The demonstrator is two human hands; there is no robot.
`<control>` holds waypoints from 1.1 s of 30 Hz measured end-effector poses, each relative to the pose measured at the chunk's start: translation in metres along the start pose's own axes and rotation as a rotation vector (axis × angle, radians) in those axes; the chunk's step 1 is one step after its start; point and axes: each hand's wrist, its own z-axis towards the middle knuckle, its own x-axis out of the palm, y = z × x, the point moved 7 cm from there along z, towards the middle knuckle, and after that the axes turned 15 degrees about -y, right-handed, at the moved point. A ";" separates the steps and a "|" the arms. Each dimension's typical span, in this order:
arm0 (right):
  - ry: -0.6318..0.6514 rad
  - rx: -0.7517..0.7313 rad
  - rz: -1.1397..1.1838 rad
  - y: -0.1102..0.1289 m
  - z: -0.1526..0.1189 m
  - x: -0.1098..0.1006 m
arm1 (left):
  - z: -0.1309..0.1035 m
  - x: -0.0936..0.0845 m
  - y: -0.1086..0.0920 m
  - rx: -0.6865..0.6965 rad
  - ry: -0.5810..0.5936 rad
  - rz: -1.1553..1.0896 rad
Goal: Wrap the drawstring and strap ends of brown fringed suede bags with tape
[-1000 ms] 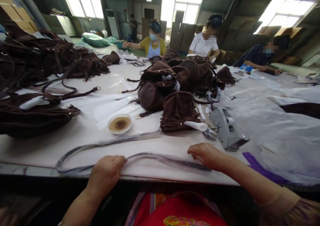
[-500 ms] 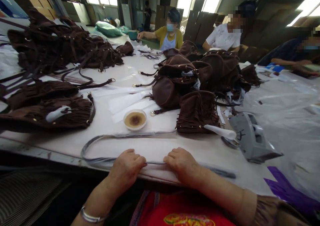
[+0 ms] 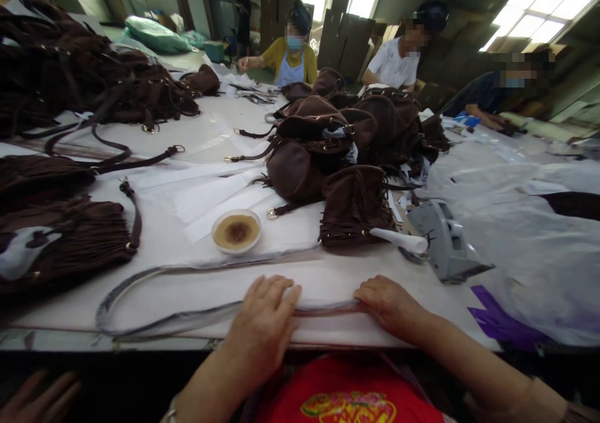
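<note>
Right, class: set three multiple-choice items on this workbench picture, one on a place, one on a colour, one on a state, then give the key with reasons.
1. Where is the bowl?
A. on the floor
B. on the table, beyond the strap
C. on top of a bag

2. What colour are the bags?
A. dark brown
B. white
C. green

3. How does the left hand lie?
A. raised in the air
B. shut round the bowl
C. palm down, pressing the strap

Key:
1 B: the bowl stands on the table, past the strap that loops in front of it.
2 A: every bag in the heaps is dark brown.
3 C: the left hand lies flat on the strap, with the right hand on it as well.
</note>
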 end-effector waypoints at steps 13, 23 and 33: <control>-0.253 0.041 0.155 -0.041 -0.050 -0.030 | 0.024 0.092 -0.062 0.076 0.152 -0.005; -0.326 -0.078 -0.024 -0.004 -0.038 -0.015 | 0.028 0.111 -0.099 0.181 0.073 -0.030; -0.774 0.269 0.195 -0.043 -0.117 -0.059 | 0.037 0.114 -0.118 0.010 0.082 -0.048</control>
